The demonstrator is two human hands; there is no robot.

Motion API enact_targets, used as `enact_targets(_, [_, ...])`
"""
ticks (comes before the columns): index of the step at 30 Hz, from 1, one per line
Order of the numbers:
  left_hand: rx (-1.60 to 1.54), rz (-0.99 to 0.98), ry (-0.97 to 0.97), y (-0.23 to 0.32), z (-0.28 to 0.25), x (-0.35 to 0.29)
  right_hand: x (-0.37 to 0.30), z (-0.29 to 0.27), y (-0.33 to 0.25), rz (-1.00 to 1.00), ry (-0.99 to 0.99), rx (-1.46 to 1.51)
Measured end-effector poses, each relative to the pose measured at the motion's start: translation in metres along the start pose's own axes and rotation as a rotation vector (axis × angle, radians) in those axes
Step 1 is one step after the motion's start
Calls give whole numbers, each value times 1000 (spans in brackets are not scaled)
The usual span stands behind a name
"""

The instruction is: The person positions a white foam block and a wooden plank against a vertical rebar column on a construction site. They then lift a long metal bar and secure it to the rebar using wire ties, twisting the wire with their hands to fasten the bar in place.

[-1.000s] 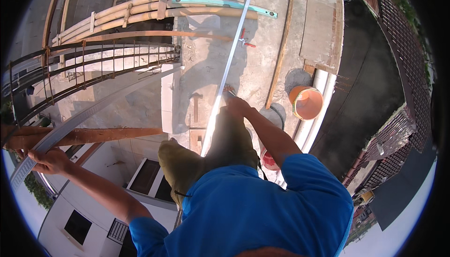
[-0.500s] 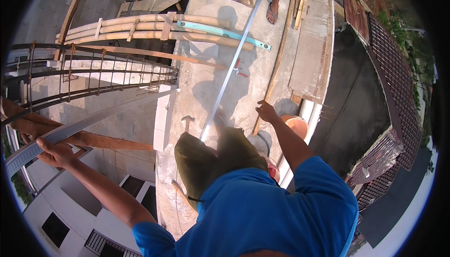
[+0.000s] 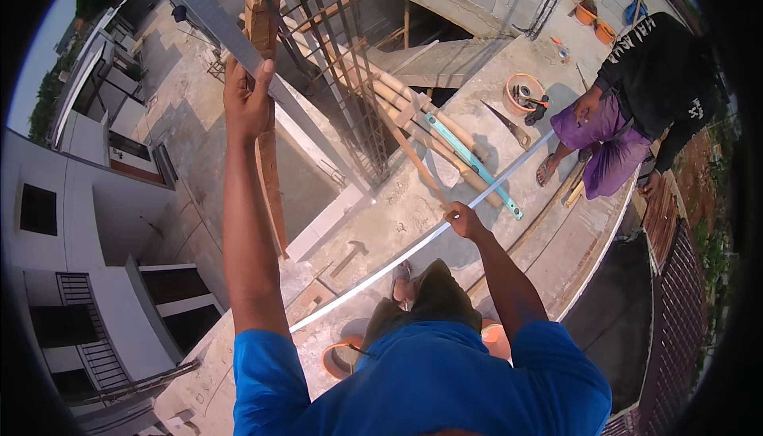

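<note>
My left hand (image 3: pixel 248 100) is raised at the upper left, its fingers wrapped round a long grey metal channel (image 3: pixel 208 15). Right behind it stands a brown timber post (image 3: pixel 270 182). Over the concrete slab, my right hand (image 3: pixel 467 221) pinches a long, thin silver strip (image 3: pixel 381 271). The strip runs from the slab's left side up toward a co-worker's feet. A hammer (image 3: pixel 348 258) lies left of the strip, near a pale block (image 3: pixel 326 221). Beyond my right hand, a teal spirit level (image 3: pixel 475 167) rests on bamboo poles (image 3: pixel 397 110).
A co-worker (image 3: pixel 636 102) in a black top and purple shorts crouches at the right. A handsaw (image 3: pixel 506 124) and a tool-filled bucket (image 3: pixel 524 96) are nearby. A rebar cage (image 3: pixel 350 78) rises by the slab's left edge. Orange buckets (image 3: pixel 342 356) stand beside my legs.
My view has turned left, and the co-worker has come fully into sight. My left hand has risen with the channel. My right hand, formerly apart from the silver strip, now grips it.
</note>
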State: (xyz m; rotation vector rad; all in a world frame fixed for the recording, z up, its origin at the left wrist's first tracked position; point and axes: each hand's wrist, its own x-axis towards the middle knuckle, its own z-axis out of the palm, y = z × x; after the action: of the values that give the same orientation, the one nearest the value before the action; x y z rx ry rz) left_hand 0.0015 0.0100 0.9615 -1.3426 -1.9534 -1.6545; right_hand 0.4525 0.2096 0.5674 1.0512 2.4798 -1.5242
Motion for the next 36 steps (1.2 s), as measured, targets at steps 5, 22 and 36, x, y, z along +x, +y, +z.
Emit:
enact_targets(5, [-5,-63,-173,25,24,11,23,-40,-84,-77,56,56])
enact_targets(22, [250,-412,-235,30,-13,-8,146,-168,-330,-703,-268,35])
enact_targets(36, [356,-601,-188,31,-16,1,155,-118,90,63,-535,-284])
